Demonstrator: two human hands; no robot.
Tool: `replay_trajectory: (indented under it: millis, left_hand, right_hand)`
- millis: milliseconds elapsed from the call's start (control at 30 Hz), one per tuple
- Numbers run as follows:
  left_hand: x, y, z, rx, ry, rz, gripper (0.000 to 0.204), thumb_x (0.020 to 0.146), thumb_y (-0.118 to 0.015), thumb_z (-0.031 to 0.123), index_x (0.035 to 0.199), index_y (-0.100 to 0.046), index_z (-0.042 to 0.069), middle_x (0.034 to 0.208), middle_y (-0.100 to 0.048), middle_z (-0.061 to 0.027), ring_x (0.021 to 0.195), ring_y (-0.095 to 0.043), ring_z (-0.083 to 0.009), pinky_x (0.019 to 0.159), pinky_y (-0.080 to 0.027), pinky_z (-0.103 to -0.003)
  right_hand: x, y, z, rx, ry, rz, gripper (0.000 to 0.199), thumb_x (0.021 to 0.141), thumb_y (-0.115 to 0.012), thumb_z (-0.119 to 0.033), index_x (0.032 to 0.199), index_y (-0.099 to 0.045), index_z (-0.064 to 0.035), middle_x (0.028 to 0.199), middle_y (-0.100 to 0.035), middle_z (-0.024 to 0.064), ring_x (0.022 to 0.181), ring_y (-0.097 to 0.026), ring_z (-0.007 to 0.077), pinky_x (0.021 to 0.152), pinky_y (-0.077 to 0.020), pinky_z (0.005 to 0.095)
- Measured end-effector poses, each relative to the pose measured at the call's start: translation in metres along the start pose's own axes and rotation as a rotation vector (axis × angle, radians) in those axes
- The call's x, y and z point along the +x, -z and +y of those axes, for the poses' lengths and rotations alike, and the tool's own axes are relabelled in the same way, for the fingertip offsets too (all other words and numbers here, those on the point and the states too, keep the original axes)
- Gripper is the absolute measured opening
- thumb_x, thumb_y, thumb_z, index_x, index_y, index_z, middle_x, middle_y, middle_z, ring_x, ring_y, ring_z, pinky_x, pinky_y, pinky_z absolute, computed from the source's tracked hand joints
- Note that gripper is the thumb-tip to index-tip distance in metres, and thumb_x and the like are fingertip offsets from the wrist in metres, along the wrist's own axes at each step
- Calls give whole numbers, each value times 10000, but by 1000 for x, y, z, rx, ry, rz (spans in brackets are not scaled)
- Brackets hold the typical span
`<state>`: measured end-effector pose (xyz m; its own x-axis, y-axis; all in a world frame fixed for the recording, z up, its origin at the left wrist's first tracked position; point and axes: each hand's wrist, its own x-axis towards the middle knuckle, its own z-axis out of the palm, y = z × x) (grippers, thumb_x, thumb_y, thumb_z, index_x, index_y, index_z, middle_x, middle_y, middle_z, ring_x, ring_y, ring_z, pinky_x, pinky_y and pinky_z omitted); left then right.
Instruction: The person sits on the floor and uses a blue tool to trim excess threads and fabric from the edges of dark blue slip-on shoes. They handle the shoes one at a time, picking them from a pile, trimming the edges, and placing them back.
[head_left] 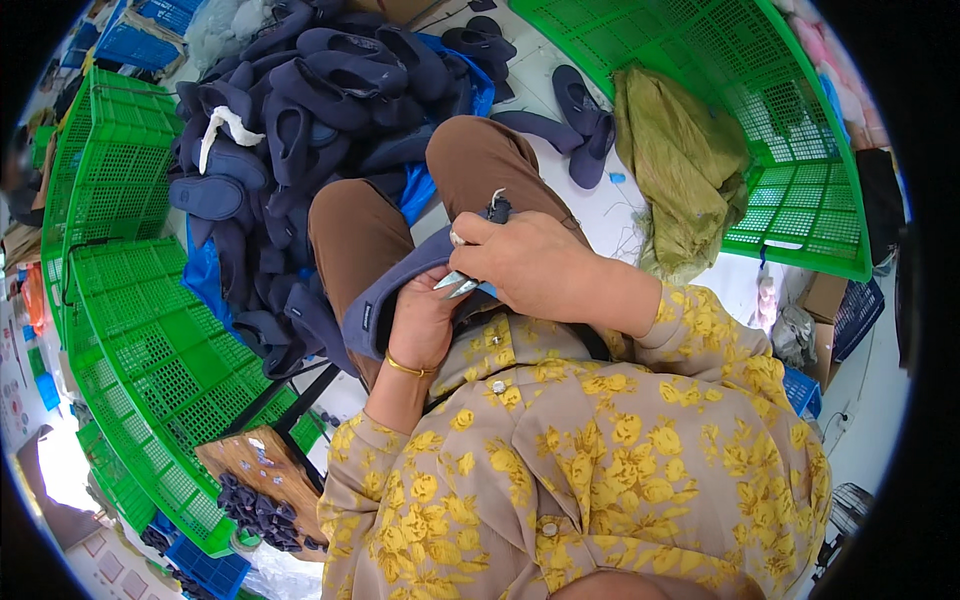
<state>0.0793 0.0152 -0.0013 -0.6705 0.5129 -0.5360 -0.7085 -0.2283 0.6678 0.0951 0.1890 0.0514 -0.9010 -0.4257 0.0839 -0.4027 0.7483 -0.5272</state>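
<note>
Over my lap, my left hand (418, 318) is closed round a navy cloth shoe (375, 305) with a small dark label on its side. My right hand (535, 265), a ring on one finger, grips a small pair of scissors (458, 285). Their silver blades point left and lie close to my left fingers at the shoe's edge. A dark scrap (498, 209) with a pale end sticks up by my right knuckles; whether it belongs to the shoe I cannot tell. My right fingers hide the scissors' handles.
A big heap of navy shoes (330, 75) lies on blue sheeting beyond my knees, a white strip (226, 130) on top. Green crates (150, 340) stand left, another (810, 205) right beside an olive sack (680, 160). Near my left elbow, a wooden board (250, 455) adjoins dark scraps (262, 512).
</note>
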Motion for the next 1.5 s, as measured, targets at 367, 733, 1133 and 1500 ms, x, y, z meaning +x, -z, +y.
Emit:
replay_trajectory:
  millis: [367,733,1133,1500]
  left_hand:
    - [14,62,-66,-129,-103,-58,179,887,-591,13,1054,-652,36,1015,-665,-18,918,-611,-95,836,-472,-235]
    - [3,29,-13,332,-160,-95,246,851,-583,-36,1077,-648,36,1065,-669,-39,939,-613,-109,823,-474,-244]
    - [0,23,-2,437,17,13,157,839,-624,-2,994,-645,7,950,-642,-1,858,-562,-63,779,-453,-221]
    - [-9,2,48,706,-15,-21,135,805,-659,70,873,-622,-40,755,-581,39,681,-501,-39,566,-413,-203]
  right_hand:
    - [17,-5,-18,155,201,210,245,737,-607,1,969,-597,-78,1006,-553,61,724,-601,299,627,-489,374]
    - [11,5,1,74,42,-142,173,747,-652,-73,920,-641,-77,915,-561,103,759,-628,327,666,-500,429]
    - [24,-16,-4,286,169,343,246,738,-607,18,968,-597,-68,847,-540,64,709,-574,250,622,-464,337]
    - [42,50,-18,1455,-268,351,83,945,-552,-148,990,-560,-78,738,-509,-26,564,-477,60,518,-418,231]
